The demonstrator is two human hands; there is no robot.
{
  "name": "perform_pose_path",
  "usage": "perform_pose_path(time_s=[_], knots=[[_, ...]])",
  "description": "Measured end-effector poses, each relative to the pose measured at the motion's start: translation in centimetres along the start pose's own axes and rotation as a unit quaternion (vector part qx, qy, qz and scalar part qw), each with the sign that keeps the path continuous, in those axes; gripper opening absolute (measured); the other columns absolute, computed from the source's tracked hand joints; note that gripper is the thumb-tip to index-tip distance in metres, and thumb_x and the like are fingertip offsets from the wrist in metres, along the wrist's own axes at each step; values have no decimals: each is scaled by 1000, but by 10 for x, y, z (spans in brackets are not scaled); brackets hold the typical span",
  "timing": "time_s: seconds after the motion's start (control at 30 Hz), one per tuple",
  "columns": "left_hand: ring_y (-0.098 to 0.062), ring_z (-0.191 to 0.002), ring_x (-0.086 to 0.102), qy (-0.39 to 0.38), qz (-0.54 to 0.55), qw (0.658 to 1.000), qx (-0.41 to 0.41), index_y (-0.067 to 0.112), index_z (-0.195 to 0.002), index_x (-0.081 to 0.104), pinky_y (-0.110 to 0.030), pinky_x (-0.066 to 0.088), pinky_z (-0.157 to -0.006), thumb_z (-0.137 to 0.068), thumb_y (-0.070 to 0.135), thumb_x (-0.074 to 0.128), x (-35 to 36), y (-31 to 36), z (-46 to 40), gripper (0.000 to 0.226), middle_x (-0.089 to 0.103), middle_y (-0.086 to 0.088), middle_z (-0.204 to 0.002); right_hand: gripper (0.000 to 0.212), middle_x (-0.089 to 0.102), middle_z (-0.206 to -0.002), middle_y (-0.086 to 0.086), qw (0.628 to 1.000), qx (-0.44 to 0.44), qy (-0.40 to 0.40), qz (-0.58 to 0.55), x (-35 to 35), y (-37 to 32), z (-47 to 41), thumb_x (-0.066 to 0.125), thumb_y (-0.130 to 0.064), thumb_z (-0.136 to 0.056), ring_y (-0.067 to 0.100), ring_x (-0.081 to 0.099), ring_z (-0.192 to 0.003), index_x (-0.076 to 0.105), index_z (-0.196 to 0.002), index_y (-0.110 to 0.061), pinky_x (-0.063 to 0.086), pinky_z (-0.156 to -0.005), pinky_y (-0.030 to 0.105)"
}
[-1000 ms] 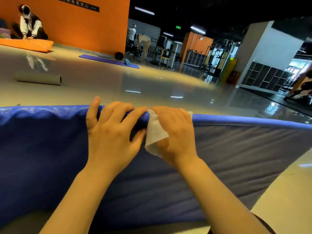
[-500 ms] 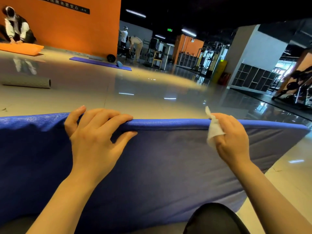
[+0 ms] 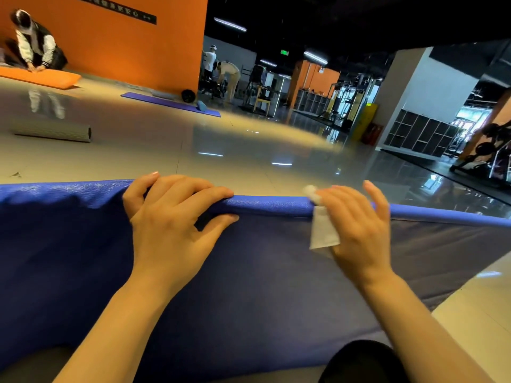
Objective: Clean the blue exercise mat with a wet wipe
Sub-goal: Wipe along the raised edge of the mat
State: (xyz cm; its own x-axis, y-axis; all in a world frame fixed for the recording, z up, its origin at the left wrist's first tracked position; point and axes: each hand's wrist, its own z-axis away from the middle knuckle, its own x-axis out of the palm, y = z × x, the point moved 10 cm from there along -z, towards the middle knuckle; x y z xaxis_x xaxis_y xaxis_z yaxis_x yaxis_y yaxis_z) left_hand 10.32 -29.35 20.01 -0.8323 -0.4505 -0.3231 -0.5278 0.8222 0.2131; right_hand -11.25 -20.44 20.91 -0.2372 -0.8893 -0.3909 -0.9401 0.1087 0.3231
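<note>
Along the raised far edge of the blue mat [image 3: 83,244], the left hand [image 3: 171,225] gripped the rim, fingertips hidden behind it. The right hand [image 3: 356,228] pressed a white wipe [image 3: 322,230] over that edge, fingers loosely spread, the wipe partly covered.
</note>
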Motion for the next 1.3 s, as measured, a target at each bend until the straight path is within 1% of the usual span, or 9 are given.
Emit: perform_pose_path(time_s=[0.13,0.27,0.43,0.6,0.73,0.83,1.0,1.1,1.3], knots=[[-13,-96,55,-8,3,1000,-3,24,-98,77,-23,12,-106,-84,44,64,3,0,3,27,70,6,-93,37,66,-104,14,986,104,-78,102,-7,105,32,49,-1,-77,37,61,-95,58,-108,-20,37,-96,47],[-14,-96,54,-11,-1,1000,-4,23,-98,77,-21,11,-106,-84,44,63,4,2,2,28,71,4,-92,41,59,-95,27,961,209,-136,122,-14,167,45,39,-15,-78,45,54,-76,74,-95,-3,42,-65,45],[-15,-97,54,-18,-6,1000,-10,23,-99,77,-21,10,-105,-85,44,63,3,1,1,28,71,3,-93,34,52,-108,19,926,335,-172,16,2,159,41,54,11,-83,41,55,-94,70,-109,-5,32,-73,34],[-16,-96,55,-12,-14,1000,2,22,-99,77,-21,11,-104,-86,43,65,3,2,2,27,71,3,-94,30,54,-98,9,962,192,-147,-126,4,60,0,62,9,-81,20,53,-83,71,-103,-10,40,-68,33],[-18,-96,55,-1,-17,1000,16,22,-99,77,-22,11,-105,-87,42,66,-2,3,4,26,71,2,-94,31,55,-96,9,978,90,-148,-113,0,25,-16,46,-7,-77,24,53,-74,69,-98,-8,44,-57,33],[-18,-95,55,6,-13,1000,17,21,-99,77,-23,12,-104,-88,41,66,-5,4,4,25,71,1,-94,26,54,-91,14,981,128,-136,-50,1,71,-7,42,-16,-83,31,53,-67,65,-84,-2,38,-55,30],[-17,-97,55,0,-4,1000,17,21,-99,77,-24,14,-104,-88,42,65,-2,3,5,27,71,2,-94,9,52,-81,21,968,149,-167,113,7,145,27,65,8,-73,38,53,-55,58,-73,3,40,-46,34],[-17,-97,55,-5,-2,1000,15,21,-99,77,-23,13,-104,-88,42,65,0,3,6,27,71,2,-94,4,54,-78,22,956,154,-173,182,8,172,33,59,1,-75,40,52,-60,60,-71,2,38,-54,39],[-17,-96,55,9,-3,1000,10,20,-98,77,-22,12,-104,-88,41,65,-2,2,3,26,72,1,-94,30,66,-85,15,953,279,-119,14,8,167,41,39,-22,-94,39,55,-78,62,-81,-7,42,-77,45]])
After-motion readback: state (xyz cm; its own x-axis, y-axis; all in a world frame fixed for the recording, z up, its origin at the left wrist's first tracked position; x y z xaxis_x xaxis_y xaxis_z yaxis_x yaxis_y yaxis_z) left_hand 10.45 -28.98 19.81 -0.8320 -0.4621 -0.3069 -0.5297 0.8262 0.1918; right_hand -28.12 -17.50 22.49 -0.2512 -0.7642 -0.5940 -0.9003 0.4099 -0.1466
